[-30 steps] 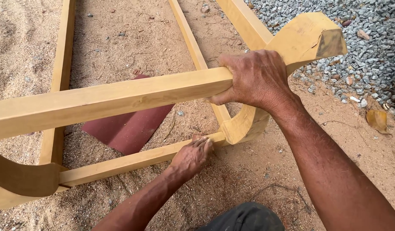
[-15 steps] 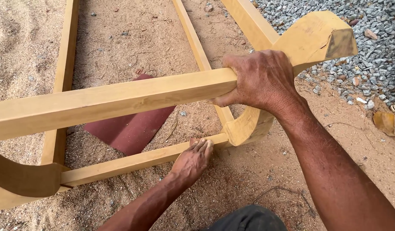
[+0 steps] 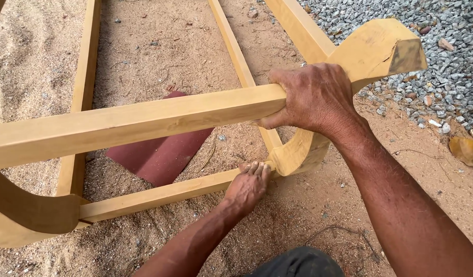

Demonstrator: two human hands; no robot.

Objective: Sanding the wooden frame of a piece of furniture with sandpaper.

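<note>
Hands work on a pale wooden frame (image 3: 144, 115) lying on the sandy ground (image 3: 144, 46), its rails already joined to curved end pieces (image 3: 303, 151). Left hand (image 3: 249, 187) presses flat, fingers extended, on the lower rail (image 3: 159, 195) beside the joint. Right hand (image 3: 310, 97) is wrapped tight around the upper rail. Dark red sandpaper (image 3: 159, 154) lies unused beneath.
</note>
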